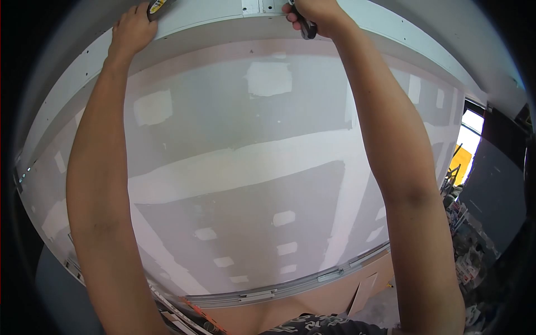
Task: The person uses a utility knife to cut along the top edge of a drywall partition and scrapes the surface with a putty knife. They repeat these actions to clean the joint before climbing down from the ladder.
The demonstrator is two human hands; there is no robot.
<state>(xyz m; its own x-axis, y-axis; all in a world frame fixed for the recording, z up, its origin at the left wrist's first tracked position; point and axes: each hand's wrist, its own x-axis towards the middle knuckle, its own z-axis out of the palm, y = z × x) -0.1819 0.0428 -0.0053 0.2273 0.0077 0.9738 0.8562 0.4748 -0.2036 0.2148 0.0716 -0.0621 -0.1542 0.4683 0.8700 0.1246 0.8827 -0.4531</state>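
Note:
Both my arms reach up to a white boxed-in board edge [212, 21] dotted with screw heads. My left hand [134, 30] is closed at the board's edge, with a dark object with a yellow label [157, 6] at its thumb side; the frame's top cuts it off, so its kind does not show. My right hand [321, 15] has its fingers wrapped round a dark-handled hand tool [306, 27], whose rounded lower end sticks out below the fist. The tool's working end is out of sight. Between my hands, a white metal piece with holes [259, 6] sits at the board.
Ahead stands a plasterboard wall [223, 111] with joint-compound patches. Metal profiles [268, 291] and brown boards [312, 304] lie along its foot. An orange level-like bar [204, 315] is at lower left. Piled clutter [466, 251] and a bright opening [469, 131] are at right.

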